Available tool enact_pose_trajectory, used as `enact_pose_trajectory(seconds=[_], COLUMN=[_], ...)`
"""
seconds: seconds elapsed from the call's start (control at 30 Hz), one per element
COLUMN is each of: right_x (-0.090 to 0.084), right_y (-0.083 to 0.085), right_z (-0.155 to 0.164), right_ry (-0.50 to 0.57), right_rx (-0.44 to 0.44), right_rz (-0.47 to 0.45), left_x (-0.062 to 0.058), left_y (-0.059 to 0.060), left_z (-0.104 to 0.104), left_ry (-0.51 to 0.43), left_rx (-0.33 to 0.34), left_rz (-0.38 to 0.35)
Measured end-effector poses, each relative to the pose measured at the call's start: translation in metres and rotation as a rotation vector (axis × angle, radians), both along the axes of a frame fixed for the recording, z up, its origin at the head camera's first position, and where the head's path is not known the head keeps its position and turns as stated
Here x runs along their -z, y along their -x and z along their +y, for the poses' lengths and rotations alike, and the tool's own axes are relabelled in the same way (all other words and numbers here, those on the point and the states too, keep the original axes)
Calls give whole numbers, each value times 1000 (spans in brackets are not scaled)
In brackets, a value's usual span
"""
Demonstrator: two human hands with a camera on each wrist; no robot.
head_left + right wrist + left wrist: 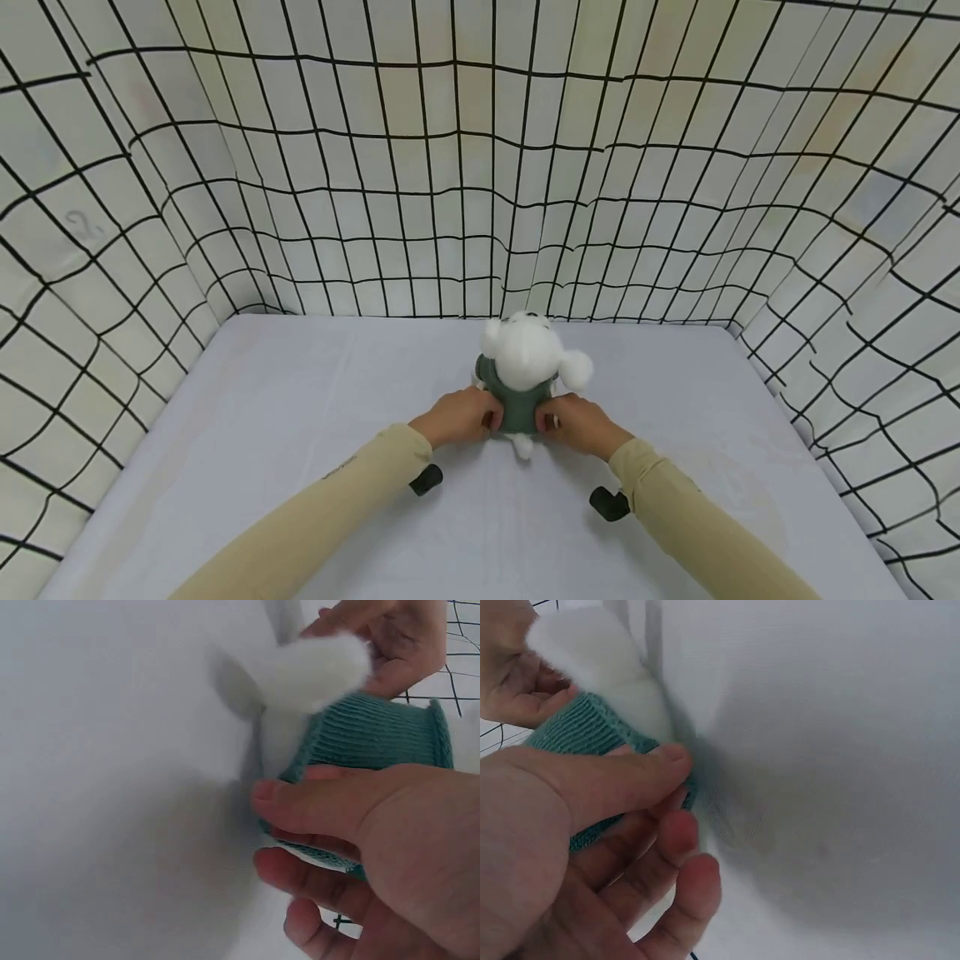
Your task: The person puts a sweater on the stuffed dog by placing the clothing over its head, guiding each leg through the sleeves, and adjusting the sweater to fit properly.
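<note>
A white plush toy [527, 354] with round fluffy ears sits on the white surface, its back toward me and its short tail [522, 446] pointing at me. It wears a green ribbed knit sweater [517, 408]. My left hand [467, 415] pinches the sweater's lower hem on the left side, thumb over bent fingers. On the other side my right hand [577, 423] pinches the same hem between thumb and fingers. In the right wrist view the knit [375, 735] lies between both hands, with the white tail above the hem. The toy's front is hidden.
A white cloth-covered table [337, 375] spreads around the toy. White walls with a black grid net [457, 192] close off the back and both sides. Black wrist mounts [611, 503] hang under the sleeves.
</note>
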State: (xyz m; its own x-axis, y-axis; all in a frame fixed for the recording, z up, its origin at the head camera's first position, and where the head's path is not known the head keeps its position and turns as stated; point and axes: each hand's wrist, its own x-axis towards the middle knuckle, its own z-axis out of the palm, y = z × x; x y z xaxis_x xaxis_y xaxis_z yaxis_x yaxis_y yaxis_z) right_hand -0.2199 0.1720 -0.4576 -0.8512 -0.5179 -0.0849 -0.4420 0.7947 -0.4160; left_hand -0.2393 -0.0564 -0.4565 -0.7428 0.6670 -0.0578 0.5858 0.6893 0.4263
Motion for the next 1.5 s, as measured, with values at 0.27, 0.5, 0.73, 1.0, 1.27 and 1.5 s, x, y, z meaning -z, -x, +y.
enact_pose_trajectory(seconds=[0.27,0.5,0.73,1.0,1.27,1.5], right_x=[-2,-6,-9,-9,-7,-7], right_y=[-2,-1,2,4,6,6], right_z=[-3,-1,-3,-16,-24,-26], right_ry=[21,145,280,320,352,360], right_rx=[44,46,239,454,522,504], right_rz=[-42,50,121,37,-30,-53], left_x=[6,3,-2,1,3,4], left_y=[-2,-1,2,6,11,11], left_z=[-1,-7,-11,-8,-5,1], left_ry=[-14,-141,-243,-273,-270,-245], left_rx=[-29,-44,-197,-385,-380,-325], left_rz=[18,68,50,85,12,56])
